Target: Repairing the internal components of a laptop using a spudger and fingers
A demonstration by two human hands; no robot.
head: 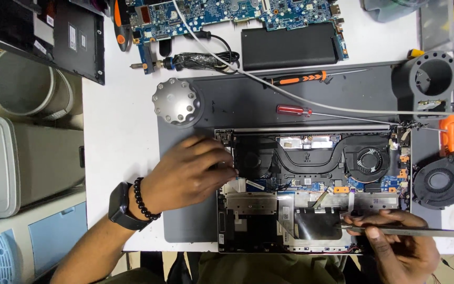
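Note:
An opened laptop lies on a grey mat, its fans, heat pipes and boards exposed. My left hand, with a watch and bead bracelet at the wrist, rests on the laptop's left edge, fingertips touching the area beside the left fan. My right hand is at the laptop's lower right corner, pinching a long thin metal tool that runs off to the right. The right fan sits uncovered in the chassis.
A loose black fan lies right of the laptop. Two screwdrivers, a round silver knob, a black battery, a blue circuit board and a white cable lie behind. A tool holder stands far right.

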